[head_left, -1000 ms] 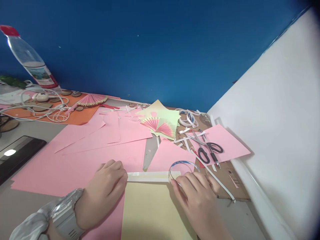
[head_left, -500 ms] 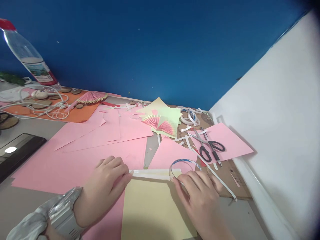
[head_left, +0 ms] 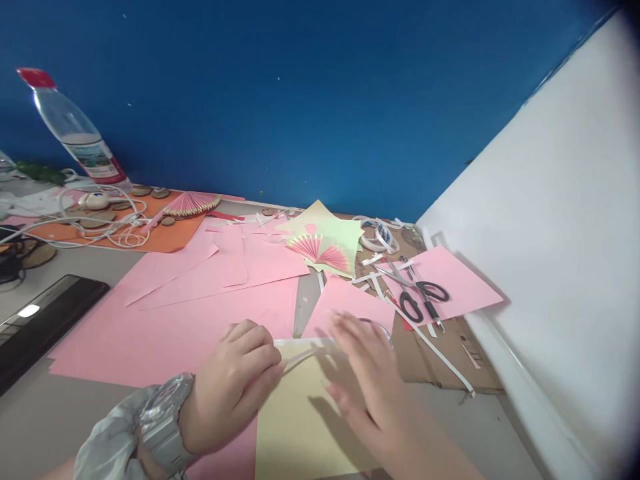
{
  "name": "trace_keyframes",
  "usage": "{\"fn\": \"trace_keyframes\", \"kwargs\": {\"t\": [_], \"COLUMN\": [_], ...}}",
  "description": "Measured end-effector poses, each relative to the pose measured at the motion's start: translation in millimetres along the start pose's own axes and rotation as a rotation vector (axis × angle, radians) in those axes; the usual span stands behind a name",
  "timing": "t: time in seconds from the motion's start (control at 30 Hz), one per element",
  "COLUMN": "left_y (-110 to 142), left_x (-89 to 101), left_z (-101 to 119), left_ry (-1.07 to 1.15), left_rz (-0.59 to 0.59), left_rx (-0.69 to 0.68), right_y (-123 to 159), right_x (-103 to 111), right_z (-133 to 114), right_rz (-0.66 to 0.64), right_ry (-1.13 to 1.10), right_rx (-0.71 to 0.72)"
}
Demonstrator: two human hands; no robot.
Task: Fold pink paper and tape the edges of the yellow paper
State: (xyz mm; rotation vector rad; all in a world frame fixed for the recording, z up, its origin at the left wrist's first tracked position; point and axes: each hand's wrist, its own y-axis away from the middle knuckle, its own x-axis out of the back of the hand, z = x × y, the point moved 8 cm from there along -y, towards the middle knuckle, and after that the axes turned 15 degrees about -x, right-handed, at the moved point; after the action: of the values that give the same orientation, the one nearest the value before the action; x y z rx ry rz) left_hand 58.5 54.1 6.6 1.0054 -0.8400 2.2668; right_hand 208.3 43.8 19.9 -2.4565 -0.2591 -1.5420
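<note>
Head view: yellow paper [head_left: 295, 427] lies in front of the person, pink sheets [head_left: 165, 340] along its left edge; from where I stand, side room is the grey table [head_left: 475, 427] right of the right forearm, below the cardboard [head_left: 417, 360] edge. Paper looks plain and flat, a narrow white strip [head_left: 300, 357] curving near its top edge. Left hand [head_left: 240, 373] pinches the strip's left end, fingers curled; right hand [head_left: 375, 380] blurred, thumb and fingers spread apart over the paper.
</note>
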Motion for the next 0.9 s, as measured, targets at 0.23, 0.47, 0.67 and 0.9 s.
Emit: {"fn": "trace_keyframes", "kwargs": {"t": [0.23, 0.47, 0.67, 0.9], "left_y": [0, 5, 10, 10], "left_x": [2.4, 8.0, 1.2, 0.6], "left_z": [-3, -29, -36, -33], "left_ry": [-0.004, -0.215, -0.212, -0.160], "left_rz": [0.015, -0.006, -0.114, -0.096], "left_rx": [0.023, 0.256, 0.334, 0.328], "right_y": [-35, -35, -34, -33], "right_x": [-18, -34, -38, -39], "right_z": [-39, -23, -17, -26], "right_rz": [-0.312, -0.356, -0.315, -0.326], "right_ry": [-0.273, -0.347, -0.323, -0.265], "right_rx": [-0.037, -0.127, -0.159, -0.087]}}
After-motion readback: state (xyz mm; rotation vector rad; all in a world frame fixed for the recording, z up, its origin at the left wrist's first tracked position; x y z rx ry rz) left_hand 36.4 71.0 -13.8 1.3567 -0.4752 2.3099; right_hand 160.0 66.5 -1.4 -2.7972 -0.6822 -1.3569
